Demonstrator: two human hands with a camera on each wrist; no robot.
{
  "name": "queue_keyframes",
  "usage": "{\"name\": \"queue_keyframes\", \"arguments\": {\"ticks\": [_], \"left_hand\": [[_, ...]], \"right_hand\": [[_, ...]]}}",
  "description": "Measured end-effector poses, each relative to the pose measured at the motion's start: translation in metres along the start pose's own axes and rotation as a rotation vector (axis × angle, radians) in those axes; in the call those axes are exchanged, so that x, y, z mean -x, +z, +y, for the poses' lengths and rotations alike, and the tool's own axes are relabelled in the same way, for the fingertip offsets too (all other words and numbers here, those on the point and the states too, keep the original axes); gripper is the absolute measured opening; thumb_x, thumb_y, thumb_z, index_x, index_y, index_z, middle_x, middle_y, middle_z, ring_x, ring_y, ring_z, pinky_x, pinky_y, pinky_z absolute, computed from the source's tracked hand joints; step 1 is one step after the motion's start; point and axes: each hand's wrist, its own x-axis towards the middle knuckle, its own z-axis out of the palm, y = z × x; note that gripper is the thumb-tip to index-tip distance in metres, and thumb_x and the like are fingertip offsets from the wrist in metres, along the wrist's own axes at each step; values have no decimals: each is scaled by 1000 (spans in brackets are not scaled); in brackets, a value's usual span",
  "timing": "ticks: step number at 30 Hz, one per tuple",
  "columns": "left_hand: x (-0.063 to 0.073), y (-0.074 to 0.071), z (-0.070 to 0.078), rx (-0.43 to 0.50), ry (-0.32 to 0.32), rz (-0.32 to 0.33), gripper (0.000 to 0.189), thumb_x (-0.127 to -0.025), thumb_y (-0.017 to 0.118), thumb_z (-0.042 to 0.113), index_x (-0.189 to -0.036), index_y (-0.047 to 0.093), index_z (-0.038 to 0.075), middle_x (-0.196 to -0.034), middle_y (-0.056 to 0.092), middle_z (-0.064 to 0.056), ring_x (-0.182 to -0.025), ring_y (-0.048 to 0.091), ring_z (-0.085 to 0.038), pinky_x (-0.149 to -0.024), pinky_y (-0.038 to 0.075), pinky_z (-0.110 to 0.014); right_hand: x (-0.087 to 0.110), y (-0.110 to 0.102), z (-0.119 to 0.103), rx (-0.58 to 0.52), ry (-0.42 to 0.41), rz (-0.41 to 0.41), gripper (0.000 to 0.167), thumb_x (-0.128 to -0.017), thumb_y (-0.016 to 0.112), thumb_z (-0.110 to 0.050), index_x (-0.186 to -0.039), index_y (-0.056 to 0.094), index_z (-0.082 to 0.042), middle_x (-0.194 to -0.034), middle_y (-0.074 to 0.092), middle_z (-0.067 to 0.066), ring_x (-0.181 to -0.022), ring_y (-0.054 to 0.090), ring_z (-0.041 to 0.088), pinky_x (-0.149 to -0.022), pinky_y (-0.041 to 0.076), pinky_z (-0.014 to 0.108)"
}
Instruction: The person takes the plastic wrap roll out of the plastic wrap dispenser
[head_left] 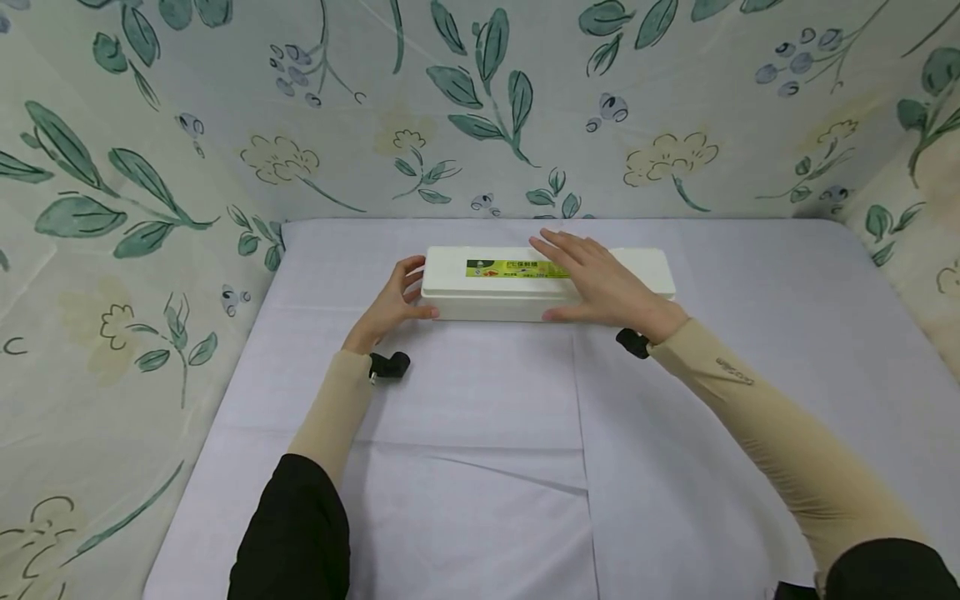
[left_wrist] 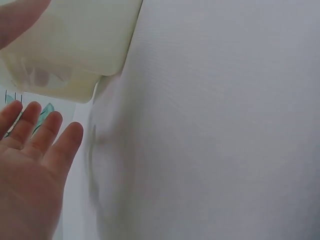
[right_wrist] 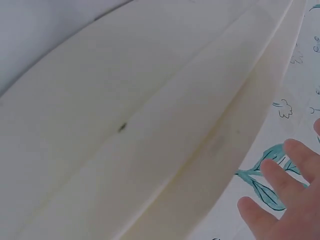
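A long white PE cling-film box (head_left: 487,292) is laid crosswise on white cloth (head_left: 465,392). Its left end is flanked by the left hand (head_left: 392,304), fingers extended; its right half is spanned by the right hand (head_left: 603,283), fingers spread, nothing gripped. Behind, leaf-patterned fabric (head_left: 360,108) is seen.

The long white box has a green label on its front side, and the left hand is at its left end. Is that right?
Not quite: the green label is on top of the long white box, as the head view shows, not on its front side. The left hand is at its left end, just as you said.
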Motion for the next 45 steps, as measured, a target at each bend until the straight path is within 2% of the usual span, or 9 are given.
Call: {"name": "queue_keyframes", "arguments": {"ticks": [7, 12, 22, 36, 45], "left_hand": [[-15, -5, -22, -25, -12, 1, 102, -75, 75, -8, -151, 8, 9, -158, 8, -9, -144, 12, -26, -114, 16, -39], [-20, -3, -28, -37, -16, 5, 102, -75, 76, -7, -151, 10, 9, -157, 11, -7, -144, 12, -23, -114, 15, -36], [-21, -2, -27, -19, -28, 11, 104, -73, 77, -10, -152, 11, 8, -156, 16, -10, -142, 19, -26, -113, 17, -37], [-25, -2, -31, -6, 17, 4, 102, -72, 75, -12, -152, 13, 5, -155, 23, -12, -141, 23, -24, -114, 17, -35], [-26, -4, -31, 12, -14, -10, 103, -72, 76, -12, -152, 13, 8, -155, 22, -9, -141, 22, -22, -113, 20, -33]], "right_hand": [[-6, 3, -2, 11, -15, -11, 101, -78, 75, -51, -153, 20, -12, -155, 22, 15, -140, 20, 33, -112, 15, 50], [-10, 6, -2, 15, -17, -33, 101, -77, 75, -49, -153, 20, -11, -155, 22, 15, -140, 20, 32, -111, 15, 52], [-19, 11, -2, 30, 24, -101, 104, -77, 75, -50, -154, 15, -15, -157, 15, 12, -142, 15, 32, -110, 12, 58], [-28, 16, -2, 51, 85, -175, 108, -77, 76, -50, -155, 9, -19, -159, 8, 10, -143, 10, 32, -111, 7, 57], [-32, 17, -2, 62, 112, -200, 108, -77, 75, -50, -155, 8, -18, -158, 10, 12, -143, 12, 33, -111, 8, 57]]}}
